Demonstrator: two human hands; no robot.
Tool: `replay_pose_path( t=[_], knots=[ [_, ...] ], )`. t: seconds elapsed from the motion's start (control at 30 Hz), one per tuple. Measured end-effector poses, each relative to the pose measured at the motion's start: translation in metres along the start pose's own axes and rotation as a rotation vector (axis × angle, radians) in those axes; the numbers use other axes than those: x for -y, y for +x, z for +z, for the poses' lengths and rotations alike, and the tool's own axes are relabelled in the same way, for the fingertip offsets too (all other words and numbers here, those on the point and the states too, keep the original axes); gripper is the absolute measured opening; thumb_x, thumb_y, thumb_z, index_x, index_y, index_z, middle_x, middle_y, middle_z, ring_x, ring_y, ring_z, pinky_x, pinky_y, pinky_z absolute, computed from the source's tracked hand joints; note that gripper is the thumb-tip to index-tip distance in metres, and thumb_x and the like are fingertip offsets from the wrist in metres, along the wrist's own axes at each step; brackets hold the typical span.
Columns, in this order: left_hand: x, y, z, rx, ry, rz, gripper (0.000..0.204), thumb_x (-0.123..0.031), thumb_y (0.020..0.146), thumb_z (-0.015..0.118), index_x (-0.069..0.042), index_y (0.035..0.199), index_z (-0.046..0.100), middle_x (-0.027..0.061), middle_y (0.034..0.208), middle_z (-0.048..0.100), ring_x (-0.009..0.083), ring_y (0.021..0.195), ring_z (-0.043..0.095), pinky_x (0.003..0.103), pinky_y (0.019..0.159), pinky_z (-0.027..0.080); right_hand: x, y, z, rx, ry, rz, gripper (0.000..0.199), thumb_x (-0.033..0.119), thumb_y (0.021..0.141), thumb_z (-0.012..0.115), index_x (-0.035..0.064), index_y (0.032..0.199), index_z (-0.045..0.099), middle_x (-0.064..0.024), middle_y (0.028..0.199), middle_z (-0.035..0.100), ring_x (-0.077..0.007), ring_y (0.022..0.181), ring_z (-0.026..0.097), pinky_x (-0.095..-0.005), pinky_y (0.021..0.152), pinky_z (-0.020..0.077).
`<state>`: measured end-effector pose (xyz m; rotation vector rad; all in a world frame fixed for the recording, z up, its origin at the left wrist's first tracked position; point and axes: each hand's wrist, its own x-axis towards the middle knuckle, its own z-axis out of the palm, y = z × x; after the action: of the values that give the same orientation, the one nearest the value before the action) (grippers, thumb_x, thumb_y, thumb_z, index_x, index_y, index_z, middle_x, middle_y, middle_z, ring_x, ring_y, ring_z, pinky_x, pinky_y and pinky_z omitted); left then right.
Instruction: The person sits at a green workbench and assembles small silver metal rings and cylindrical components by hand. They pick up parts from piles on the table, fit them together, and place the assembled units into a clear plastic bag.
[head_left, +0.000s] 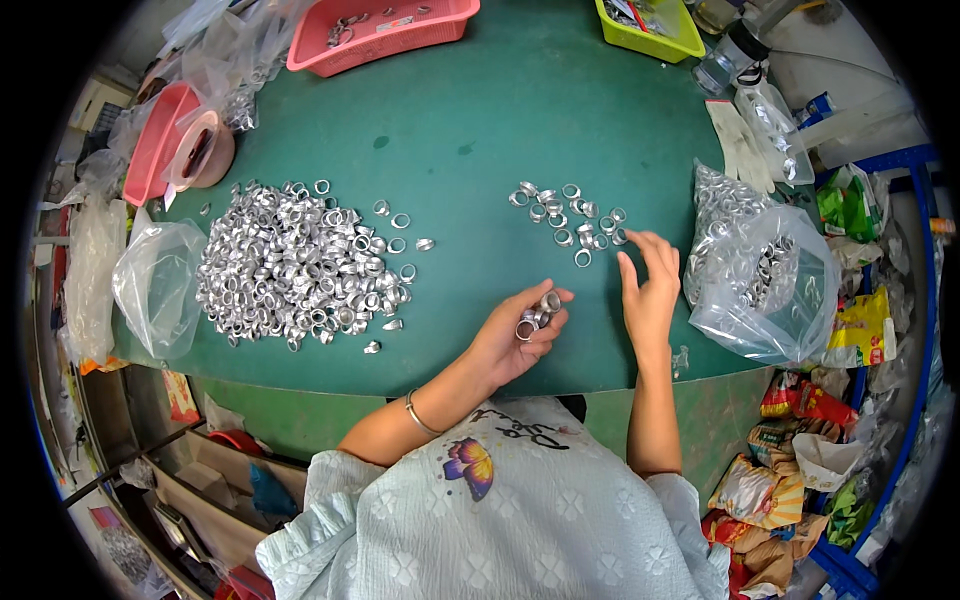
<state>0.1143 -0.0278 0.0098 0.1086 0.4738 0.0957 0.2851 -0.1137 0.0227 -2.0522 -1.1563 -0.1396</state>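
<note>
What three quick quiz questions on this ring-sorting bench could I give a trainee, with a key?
1. True or false: the left hand holds several small silver metal rings.
2. Which is bigger: the heap of silver rings on the left or the scattered cluster of rings by the right hand?
3. The clear plastic bag of rings lies on which side of the green table: A left, B right?

Key: 1 true; 2 the left heap; 3 B.

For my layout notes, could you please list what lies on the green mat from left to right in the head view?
Empty bag → big ring pile → left hand holding rings → right hand → bag of rings.
</note>
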Motion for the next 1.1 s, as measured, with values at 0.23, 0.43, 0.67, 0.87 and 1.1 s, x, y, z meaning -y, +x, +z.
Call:
replay_pose_path(
  t=[0.23,0.43,0.67,0.87,1.1],
  knots=[
    [0.003,0.003,0.015,-0.216,0.094,0.032,0.023,-0.024,0.09,0.052,-0.003,0.087,0.06,0.0048,0.072,0.055,0.0063,0.049,0.045,0.017,0.036,0.031,-0.015,-0.003,0.014,0.139,0.286,0.326,0.008,0.004,0.078,0.063,0.0003,0.081,0.057,-0.0069,0.089,0.058,-0.0181,0.081,0.054,-0.0288,0.072,0.0409],
    [0.009,0.001,0.011,-0.103,0.559,0.38,0.027,-0.012,0.084,0.061,-0.006,0.11,0.06,-0.0015,0.071,0.053,0.0026,0.057,0.046,0.018,0.042,0.035,0.01,-0.023,-0.003,0.424,1.529,0.796,0.024,0.021,0.093,0.047,-0.0006,0.09,0.057,-0.0089,0.089,0.059,-0.013,0.077,0.053,-0.0246,0.07,0.0411],
    [0.011,0.011,0.022,-0.025,1.185,0.858,0.026,-0.006,0.079,0.063,-0.004,0.105,0.059,-0.0018,0.067,0.051,0.0031,0.053,0.044,0.018,0.041,0.034,0.021,-0.034,-0.009,0.488,1.401,0.776,0.015,0.014,0.089,0.054,-0.0002,0.088,0.058,-0.0041,0.083,0.061,-0.0071,0.075,0.052,-0.0204,0.069,0.0394],
    [-0.008,0.0,0.017,0.113,0.536,0.192,0.019,-0.014,0.087,0.047,0.0,0.096,0.057,0.0095,0.073,0.059,0.0097,0.049,0.049,0.019,0.035,0.029,-0.001,0.011,0.009,0.128,0.24,0.175,0.01,0.002,0.079,0.06,0.0021,0.089,0.061,-0.0072,0.092,0.059,-0.019,0.084,0.053,-0.029,0.075,0.0402],
    [-0.004,-0.001,0.017,0.089,0.254,0.109,0.024,-0.014,0.086,0.045,0.003,0.1,0.057,0.0093,0.073,0.056,0.0108,0.051,0.05,0.019,0.036,0.03,-0.02,0.015,0.021,0.113,-0.047,-0.085,0.013,-0.002,0.075,0.06,0.001,0.087,0.063,-0.0087,0.101,0.059,-0.0236,0.089,0.052,-0.0303,0.072,0.0401]
  ],
)
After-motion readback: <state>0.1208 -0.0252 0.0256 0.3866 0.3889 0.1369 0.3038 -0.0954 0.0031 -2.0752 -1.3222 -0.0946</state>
